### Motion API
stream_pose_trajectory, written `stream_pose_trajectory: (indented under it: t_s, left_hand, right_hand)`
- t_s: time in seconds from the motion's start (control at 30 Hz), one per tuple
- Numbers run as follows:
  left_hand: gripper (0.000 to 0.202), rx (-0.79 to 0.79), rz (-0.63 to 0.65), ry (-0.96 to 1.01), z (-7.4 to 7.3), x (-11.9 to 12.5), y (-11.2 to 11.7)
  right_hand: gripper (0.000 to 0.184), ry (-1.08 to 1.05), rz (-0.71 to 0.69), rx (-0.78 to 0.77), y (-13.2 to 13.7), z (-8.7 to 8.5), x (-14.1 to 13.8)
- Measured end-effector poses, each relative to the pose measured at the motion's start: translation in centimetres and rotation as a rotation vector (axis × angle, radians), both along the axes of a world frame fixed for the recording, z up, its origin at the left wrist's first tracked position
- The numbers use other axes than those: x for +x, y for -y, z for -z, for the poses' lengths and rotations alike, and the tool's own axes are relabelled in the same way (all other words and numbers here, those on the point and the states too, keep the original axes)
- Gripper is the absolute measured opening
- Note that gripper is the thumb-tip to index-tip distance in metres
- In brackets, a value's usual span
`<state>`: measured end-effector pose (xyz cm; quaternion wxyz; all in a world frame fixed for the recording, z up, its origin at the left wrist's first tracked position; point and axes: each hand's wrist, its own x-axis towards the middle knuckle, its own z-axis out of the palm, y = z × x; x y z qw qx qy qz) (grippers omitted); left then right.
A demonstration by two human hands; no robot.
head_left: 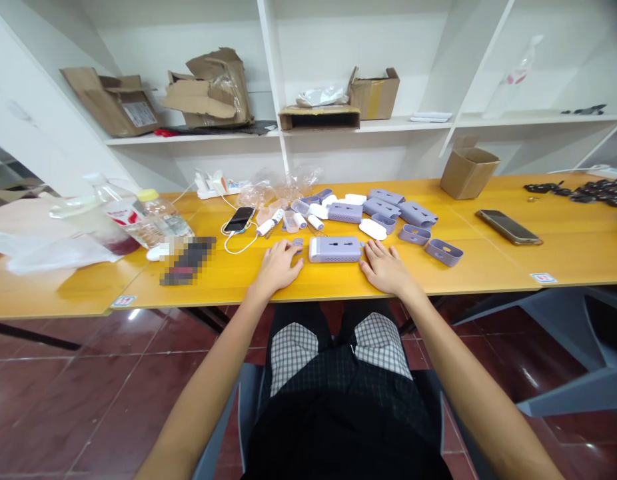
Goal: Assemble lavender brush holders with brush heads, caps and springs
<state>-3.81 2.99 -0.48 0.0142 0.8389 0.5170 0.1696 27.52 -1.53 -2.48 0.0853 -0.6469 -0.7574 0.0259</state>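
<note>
A purple case (335,249) with a white left end and two dark connector-shaped marks on top lies on the table between my hands. My left hand (279,268) rests on the table to its left, fingers apart, the fingertips beside a small flat purple piece (298,244). Whether they touch that piece I cannot tell. On the other side, my right hand (386,268) lies with fingers spread by the case's right end, where a small purple bit shows at the fingertips. Behind are more purple shells (345,213), purple rings (444,253) and a white oval cap (373,229).
At left stand plastic bottles (163,212), a blurred dark item (188,260) and a phone (239,219) on a white cable. Clear plastic wrap (278,185) lies behind the parts. Right of them are another phone (508,227), a cardboard box (469,172) and black cables (583,191).
</note>
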Motion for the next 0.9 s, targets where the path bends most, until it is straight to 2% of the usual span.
stream_pose_trajectory:
  t_s: [0.2,0.33,0.47,0.6,0.67,0.77,0.9]
  left_hand:
    - [0.024,0.011,0.0,0.055,0.2,-0.1,-0.1]
    - [0.019,0.018,-0.015,0.085,0.1,-0.2,-0.4]
    - [0.019,0.008,-0.015,0.155,0.0,-0.8,-0.9]
    - [0.029,-0.012,-0.025,0.283,-0.1,-2.4,-1.7]
    - [0.033,-0.012,-0.09,0.349,-0.5,-3.4,-2.1]
    - [0.025,-0.036,-0.194,0.52,-1.6,-5.1,-2.4]
    - [0.022,-0.052,-0.157,0.791,-3.4,-7.0,-2.3]
  right_hand:
    - [0.067,-0.075,-0.02,0.096,0.5,-0.1,-0.1]
    - [0.056,-0.119,-0.078,0.19,0.6,0.0,-0.6]
    - [0.046,-0.115,-0.11,0.253,0.5,0.0,-1.6]
    - [0.041,-0.096,-0.106,0.225,0.7,-0.4,-2.7]
    - [0.045,-0.081,-0.089,0.195,0.7,-0.6,-3.4]
    - [0.053,-0.056,-0.073,0.162,0.4,-1.0,-4.5]
    - [0.049,-0.076,-0.073,0.133,-0.7,-1.4,-5.3]
